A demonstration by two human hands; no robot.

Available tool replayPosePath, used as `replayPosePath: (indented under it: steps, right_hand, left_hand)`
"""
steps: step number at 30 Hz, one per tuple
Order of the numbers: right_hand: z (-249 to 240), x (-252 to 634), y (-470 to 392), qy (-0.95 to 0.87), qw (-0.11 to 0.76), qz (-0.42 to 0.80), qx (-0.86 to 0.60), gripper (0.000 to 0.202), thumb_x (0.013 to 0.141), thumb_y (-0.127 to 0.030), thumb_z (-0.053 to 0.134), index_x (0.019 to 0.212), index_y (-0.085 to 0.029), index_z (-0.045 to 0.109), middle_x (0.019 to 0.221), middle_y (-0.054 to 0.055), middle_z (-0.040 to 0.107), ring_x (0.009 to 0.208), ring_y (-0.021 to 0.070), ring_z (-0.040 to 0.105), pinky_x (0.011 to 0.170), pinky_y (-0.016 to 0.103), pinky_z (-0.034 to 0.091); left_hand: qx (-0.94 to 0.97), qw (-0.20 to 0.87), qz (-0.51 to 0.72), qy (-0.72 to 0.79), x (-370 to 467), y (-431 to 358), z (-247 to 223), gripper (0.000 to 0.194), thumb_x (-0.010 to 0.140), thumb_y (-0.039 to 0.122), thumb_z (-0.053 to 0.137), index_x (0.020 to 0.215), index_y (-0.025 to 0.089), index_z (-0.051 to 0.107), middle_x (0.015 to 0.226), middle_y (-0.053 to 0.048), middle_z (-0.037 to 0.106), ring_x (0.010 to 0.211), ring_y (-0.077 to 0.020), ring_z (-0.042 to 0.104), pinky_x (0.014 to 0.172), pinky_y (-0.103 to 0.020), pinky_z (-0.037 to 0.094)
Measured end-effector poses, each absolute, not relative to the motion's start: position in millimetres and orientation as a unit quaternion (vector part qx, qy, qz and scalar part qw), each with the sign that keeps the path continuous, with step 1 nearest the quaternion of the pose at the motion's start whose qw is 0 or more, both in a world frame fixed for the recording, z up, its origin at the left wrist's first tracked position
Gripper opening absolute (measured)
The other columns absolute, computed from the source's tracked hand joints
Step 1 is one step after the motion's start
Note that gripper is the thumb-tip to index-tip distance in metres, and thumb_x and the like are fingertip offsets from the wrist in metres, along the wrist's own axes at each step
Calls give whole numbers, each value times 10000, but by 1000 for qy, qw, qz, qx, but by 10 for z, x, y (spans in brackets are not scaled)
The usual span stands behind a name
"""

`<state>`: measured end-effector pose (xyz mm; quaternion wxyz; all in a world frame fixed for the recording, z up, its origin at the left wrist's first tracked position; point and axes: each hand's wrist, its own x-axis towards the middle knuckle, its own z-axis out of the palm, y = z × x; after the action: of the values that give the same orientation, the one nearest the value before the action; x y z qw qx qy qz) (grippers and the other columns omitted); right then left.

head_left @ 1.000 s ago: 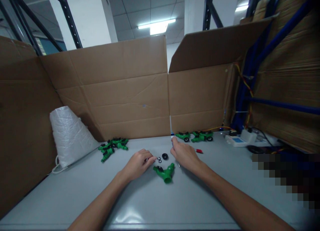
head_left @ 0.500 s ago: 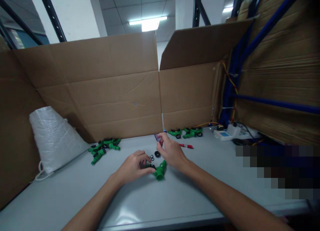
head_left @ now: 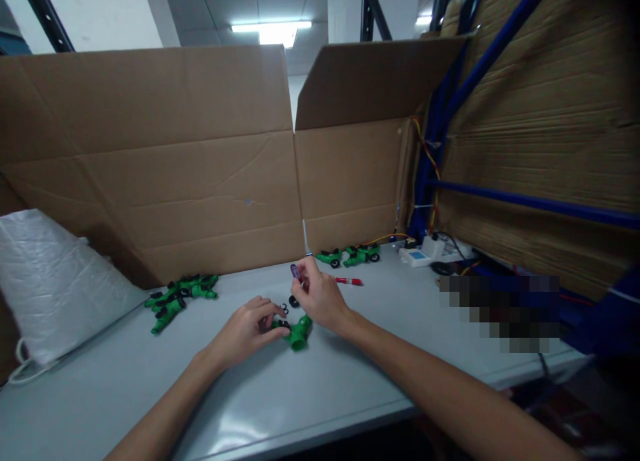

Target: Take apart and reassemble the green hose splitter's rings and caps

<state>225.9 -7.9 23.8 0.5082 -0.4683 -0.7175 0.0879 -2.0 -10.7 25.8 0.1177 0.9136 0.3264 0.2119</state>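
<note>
A green part (head_left: 299,334) with black pieces lies on the grey table, and my left hand (head_left: 250,328) has its thumb and fingers closed around its left, black end. Just above it, my right hand (head_left: 320,294) pinches a small purple tube-like object (head_left: 295,271), which sticks up from the fingertips. Between the hands lie small black rings (head_left: 284,308) and a black round piece (head_left: 293,302), partly hidden by my right hand. A red marker (head_left: 350,282) rests behind my right hand.
More green parts lie at the left (head_left: 169,311) and at the back (head_left: 357,254). A white padded bag (head_left: 65,288) leans at the far left. Cardboard (head_left: 215,201) walls the back. A power strip (head_left: 415,256) and cables sit at the back right by a blue frame (head_left: 425,188).
The camera view has turned to the right, so everything appears shifted left. My right hand still holds the purple object, and my left hand stays at the green part.
</note>
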Motion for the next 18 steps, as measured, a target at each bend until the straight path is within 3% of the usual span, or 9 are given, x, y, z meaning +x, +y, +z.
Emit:
replayPosePath:
  steps: [9,18]
  right_hand:
    - [210,2156,-122,-654,572,239,-433,143,969,-257,514,1106,-252,473,725,-41,722,600,160,660,596,240,463]
    - [266,2155,-225,-649,607,230,-396,189,1040,-336,481,1203,-248,449,782,-18,738,601,155,650,585,247,466]
  left_hand:
    - [921,127,211,303,41,-103,272,306,975,516,681,1046,235,778,812,-41,671,903,-228,559,840,-334,439]
    - [920,141,215,297,82,-130,256,308,987,509,664,1056,229,772,849,-48,677,907,-233,551,850,-346,444]
